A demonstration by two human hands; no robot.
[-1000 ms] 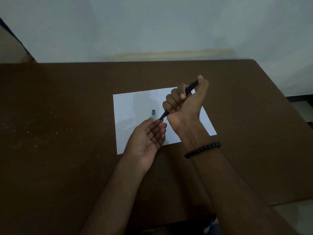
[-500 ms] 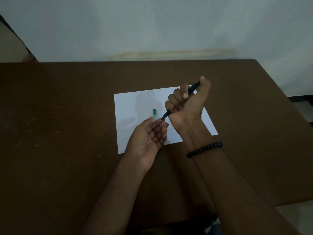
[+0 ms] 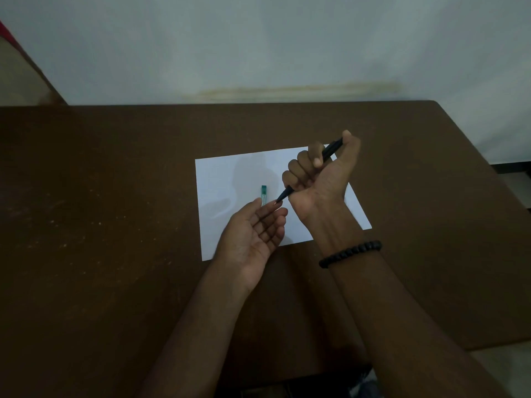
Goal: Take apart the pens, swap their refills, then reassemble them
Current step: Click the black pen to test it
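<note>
While right hand [image 3: 321, 179] grips, pen [image 3: 330, 149] tip-down

dim, underexposed shot; soft shadows on white paper [image 3: 230, 179]; slight wide-angle bend at edges.

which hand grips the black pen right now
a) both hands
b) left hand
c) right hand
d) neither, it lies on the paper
c: the right hand has its fingers curled round the black pen, while the left hand is open, palm up, below the pen's tip.

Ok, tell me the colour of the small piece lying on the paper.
Teal green, seen in the head view.
</note>
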